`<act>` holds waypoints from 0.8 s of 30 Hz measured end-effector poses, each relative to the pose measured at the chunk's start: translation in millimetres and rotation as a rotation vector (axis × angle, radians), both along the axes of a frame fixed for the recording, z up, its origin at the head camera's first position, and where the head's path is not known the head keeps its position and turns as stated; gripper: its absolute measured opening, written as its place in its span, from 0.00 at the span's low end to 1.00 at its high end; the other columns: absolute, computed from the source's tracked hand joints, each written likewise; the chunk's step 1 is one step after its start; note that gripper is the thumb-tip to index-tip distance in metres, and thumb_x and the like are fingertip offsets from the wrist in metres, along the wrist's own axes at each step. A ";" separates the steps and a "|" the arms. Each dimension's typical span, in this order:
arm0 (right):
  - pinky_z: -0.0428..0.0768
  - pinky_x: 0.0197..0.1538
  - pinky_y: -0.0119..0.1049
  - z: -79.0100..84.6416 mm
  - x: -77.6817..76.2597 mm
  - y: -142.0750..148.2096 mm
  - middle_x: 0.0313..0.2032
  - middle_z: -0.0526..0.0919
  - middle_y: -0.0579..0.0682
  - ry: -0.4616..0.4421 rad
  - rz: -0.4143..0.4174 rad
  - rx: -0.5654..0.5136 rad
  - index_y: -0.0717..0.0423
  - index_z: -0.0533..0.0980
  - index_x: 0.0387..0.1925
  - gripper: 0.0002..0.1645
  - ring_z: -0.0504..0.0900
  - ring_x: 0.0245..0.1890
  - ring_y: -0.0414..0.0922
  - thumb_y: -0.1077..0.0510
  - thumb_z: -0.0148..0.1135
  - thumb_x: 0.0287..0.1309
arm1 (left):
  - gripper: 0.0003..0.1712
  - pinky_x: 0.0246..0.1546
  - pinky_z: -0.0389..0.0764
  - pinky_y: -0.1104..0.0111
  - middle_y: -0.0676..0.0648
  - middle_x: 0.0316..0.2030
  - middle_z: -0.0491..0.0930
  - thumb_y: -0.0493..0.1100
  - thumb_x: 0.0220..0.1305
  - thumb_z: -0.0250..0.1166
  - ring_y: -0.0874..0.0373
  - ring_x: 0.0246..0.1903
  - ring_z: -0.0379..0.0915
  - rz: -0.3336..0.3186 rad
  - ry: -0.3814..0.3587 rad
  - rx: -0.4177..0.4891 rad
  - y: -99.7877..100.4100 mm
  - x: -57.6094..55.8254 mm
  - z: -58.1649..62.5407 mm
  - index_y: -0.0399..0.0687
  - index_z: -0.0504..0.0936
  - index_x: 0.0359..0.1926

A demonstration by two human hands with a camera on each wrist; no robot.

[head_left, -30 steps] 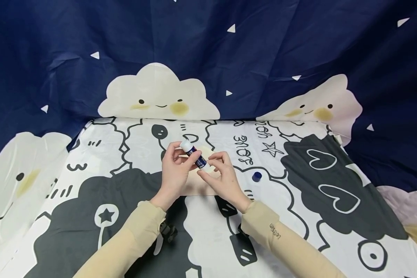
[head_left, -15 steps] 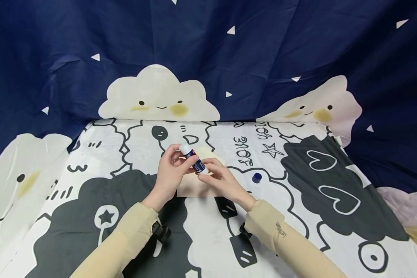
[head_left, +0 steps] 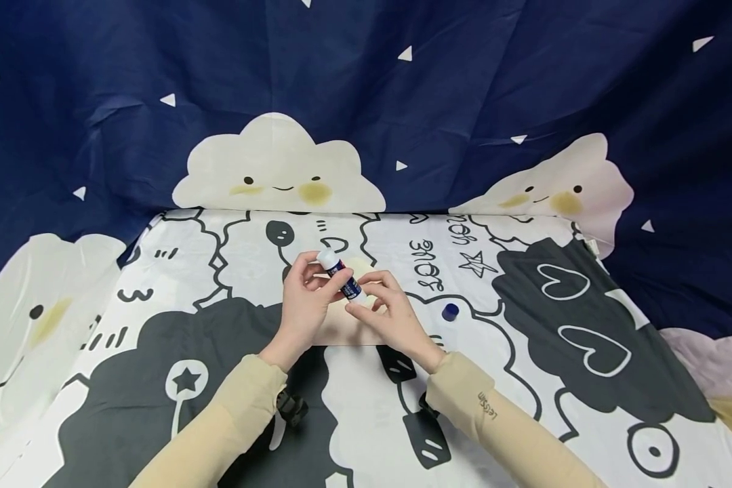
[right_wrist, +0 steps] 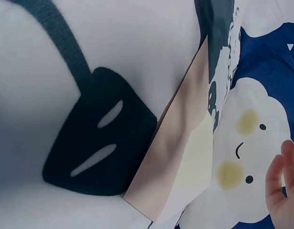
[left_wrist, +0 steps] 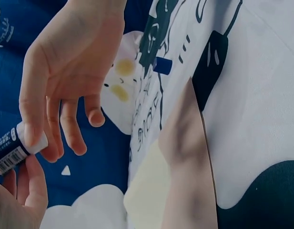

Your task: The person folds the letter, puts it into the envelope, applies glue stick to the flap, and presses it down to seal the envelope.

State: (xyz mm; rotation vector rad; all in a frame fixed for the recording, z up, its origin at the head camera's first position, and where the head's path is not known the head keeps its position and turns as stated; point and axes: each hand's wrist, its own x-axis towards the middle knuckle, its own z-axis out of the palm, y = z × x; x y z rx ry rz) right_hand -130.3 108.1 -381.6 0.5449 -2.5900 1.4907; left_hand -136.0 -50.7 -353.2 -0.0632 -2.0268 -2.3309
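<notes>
My left hand [head_left: 301, 308] grips a glue stick [head_left: 351, 290] with a dark blue label, tilted with its uncapped white end up and to the left. Thumb and fingers of my right hand [head_left: 399, 318] pinch the white base at its lower end. In the left wrist view, the base of the glue stick [left_wrist: 8, 152] shows between the right hand [left_wrist: 73, 57] above and the left hand [left_wrist: 20, 205] below. Beneath both hands lies a pinkish paper piece [head_left: 344, 331] with a pale yellow part at its far side. The blue cap [head_left: 450, 312] stands to the right, apart from both hands.
A black-and-white patterned cloth [head_left: 366, 407] covers the table. Behind it hangs a dark blue curtain [head_left: 451, 102] printed with clouds, close to the table's far edge. In the right wrist view, the paper [right_wrist: 173, 138] lies at a slant.
The right fingers curled closer round the base half a second ago and now lie more spread. Both hands dipped slightly and came back up with the glue stick; cap and paper stayed put.
</notes>
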 end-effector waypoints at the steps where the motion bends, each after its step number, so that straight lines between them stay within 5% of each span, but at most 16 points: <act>1: 0.75 0.40 0.38 0.2 0.3 -0.5 0.52 0.72 0.49 0.004 -0.008 0.003 0.53 0.82 0.38 0.10 0.71 0.49 0.42 0.54 0.66 0.56 | 0.21 0.37 0.85 0.68 0.50 0.38 0.77 0.38 0.58 0.67 0.66 0.29 0.76 0.010 -0.002 -0.004 0.8 0.0 0.1 0.46 0.70 0.51; 16: 0.76 0.41 0.36 -0.8 2.4 1.1 0.56 0.72 0.51 -0.030 -0.005 0.015 0.52 0.79 0.47 0.17 0.72 0.47 0.44 0.52 0.66 0.56 | 0.21 0.36 0.85 0.69 0.53 0.35 0.75 0.38 0.57 0.68 0.66 0.28 0.74 0.034 0.006 0.003 2.7 1.6 -1.1 0.45 0.71 0.50; 24: 0.75 0.45 0.41 -5.1 1.8 26.5 0.56 0.71 0.48 -0.007 -0.036 0.101 0.49 0.75 0.56 0.26 0.78 0.45 0.44 0.50 0.67 0.55 | 0.23 0.31 0.83 0.72 0.48 0.36 0.78 0.39 0.54 0.70 0.66 0.27 0.75 0.063 0.082 -0.124 -1.9 1.0 -3.9 0.43 0.71 0.50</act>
